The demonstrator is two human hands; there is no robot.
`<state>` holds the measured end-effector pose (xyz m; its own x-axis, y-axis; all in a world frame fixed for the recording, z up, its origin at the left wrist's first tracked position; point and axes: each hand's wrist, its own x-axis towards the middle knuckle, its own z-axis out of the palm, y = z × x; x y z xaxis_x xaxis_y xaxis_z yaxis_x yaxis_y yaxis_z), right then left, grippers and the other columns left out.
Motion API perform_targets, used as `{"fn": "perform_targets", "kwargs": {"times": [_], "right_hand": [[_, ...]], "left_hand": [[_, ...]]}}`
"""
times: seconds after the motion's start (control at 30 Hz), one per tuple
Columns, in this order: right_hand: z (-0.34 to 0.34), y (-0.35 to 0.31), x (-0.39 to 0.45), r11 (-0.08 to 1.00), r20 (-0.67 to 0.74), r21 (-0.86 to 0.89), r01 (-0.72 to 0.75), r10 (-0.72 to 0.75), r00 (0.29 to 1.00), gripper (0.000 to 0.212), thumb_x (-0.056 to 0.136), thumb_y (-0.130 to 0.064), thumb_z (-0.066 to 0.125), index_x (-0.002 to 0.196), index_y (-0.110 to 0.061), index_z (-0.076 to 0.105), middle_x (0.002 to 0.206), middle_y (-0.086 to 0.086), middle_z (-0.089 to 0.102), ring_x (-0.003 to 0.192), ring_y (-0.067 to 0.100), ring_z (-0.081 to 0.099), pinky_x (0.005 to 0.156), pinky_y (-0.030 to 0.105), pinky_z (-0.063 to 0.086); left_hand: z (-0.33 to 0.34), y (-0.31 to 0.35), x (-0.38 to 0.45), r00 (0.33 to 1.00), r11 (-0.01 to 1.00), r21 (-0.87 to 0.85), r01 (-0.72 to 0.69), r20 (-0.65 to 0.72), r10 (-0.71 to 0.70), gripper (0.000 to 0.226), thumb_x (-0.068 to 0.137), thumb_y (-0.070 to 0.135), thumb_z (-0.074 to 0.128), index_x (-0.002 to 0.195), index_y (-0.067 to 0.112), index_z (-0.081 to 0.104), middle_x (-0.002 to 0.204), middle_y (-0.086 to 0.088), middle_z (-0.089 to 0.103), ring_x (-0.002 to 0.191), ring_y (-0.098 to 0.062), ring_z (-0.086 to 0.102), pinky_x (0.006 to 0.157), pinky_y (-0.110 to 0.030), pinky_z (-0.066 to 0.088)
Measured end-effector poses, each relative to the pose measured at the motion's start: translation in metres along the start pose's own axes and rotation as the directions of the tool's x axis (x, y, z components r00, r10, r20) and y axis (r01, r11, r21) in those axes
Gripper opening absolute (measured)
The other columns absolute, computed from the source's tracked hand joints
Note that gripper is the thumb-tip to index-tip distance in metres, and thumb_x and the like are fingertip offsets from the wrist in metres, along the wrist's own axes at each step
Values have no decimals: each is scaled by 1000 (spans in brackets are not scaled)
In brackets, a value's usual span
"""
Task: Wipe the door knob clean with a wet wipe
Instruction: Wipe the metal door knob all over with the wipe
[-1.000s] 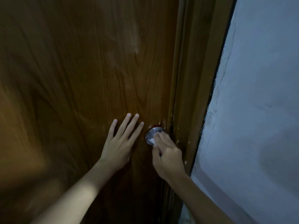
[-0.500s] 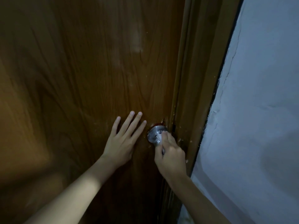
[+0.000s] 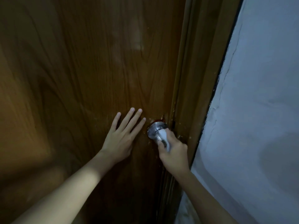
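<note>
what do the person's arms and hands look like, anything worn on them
Both arms are bare as far as the view shows: no sleeves, gloves, watch or bracelets. The left hand shows no rings on its fingers, and the nails are short and unpainted. The right hand also looks bare, though its fingers are partly hidden. The dim light limits finer detail.

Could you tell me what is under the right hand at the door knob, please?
The right hand presses a white wet wipe onto the lower right side of the metal door knob. The knob's upper left face shows; the part beneath the wipe and fingers is covered.
</note>
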<state>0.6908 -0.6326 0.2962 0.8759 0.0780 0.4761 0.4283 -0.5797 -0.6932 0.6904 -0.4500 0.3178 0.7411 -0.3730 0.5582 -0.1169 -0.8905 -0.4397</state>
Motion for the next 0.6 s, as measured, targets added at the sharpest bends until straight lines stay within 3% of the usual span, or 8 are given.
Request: {"fn": "perform_targets", "kwargs": {"times": [0.07,0.13,0.2,0.27,0.4,0.5,0.53,0.6], "right_hand": [[-3,-3,3,923,121,281,-262,236,964,29,85,-15,61,114,-17,60,95,4,69,84,14,64,74,22,48],[-4,-4,4,666,272,580,-469,384,882,11,82,-10,65,92,-13,68,91,12,71,88,24,67,80,34,52],[-4,-2,5,399,370,743,-538,425,826,12,80,-3,65,86,-13,68,96,14,70,97,27,66,91,38,50],[-5,-4,9,169,452,812,-559,423,785,18,79,6,62,90,-8,64,102,15,68,102,26,64,92,34,49],[-7,-5,5,-244,653,757,-605,278,705,36,74,20,51,105,2,53,120,25,57,110,31,60,99,38,47],[-4,1,-7,-241,686,726,-644,192,702,42,74,17,51,113,3,52,119,24,62,107,30,63,88,39,54],[-2,3,-11,-195,695,719,-667,173,698,43,76,16,52,117,2,52,118,22,63,106,28,64,85,39,56],[1,2,-17,-79,712,700,-710,150,686,43,81,9,53,122,-3,53,120,18,63,108,26,63,83,39,56]], "left_hand": [[-1,1,0,1000,1000,-9,11,11,-10,95,56,31,76,140,15,35,151,-11,15,140,-30,11,110,-51,7],[-1,2,0,999,1000,-20,16,31,-15,94,58,32,74,141,15,34,151,-11,14,142,-29,5,110,-51,8],[-1,1,-1,999,999,-41,15,53,-13,94,60,32,73,142,15,31,153,-11,11,144,-25,-12,111,-50,5],[0,-1,-2,998,998,-68,9,65,-5,94,61,30,72,143,16,28,153,-10,9,143,-23,-19,113,-49,0],[3,0,-12,999,975,-220,-28,25,35,89,65,30,72,142,16,30,154,-13,19,142,-27,3,117,-48,4],[-1,12,-26,998,818,-572,53,47,-32,65,80,37,55,139,19,35,149,-5,33,142,-17,17,114,-43,23],[-5,19,-30,989,696,-703,147,109,-100,59,83,40,51,137,21,38,144,-1,41,137,-13,29,111,-39,33],[-15,33,-33,914,302,-867,395,337,-227,48,86,38,54,131,22,44,125,3,57,119,-7,51,97,-29,47]]}}
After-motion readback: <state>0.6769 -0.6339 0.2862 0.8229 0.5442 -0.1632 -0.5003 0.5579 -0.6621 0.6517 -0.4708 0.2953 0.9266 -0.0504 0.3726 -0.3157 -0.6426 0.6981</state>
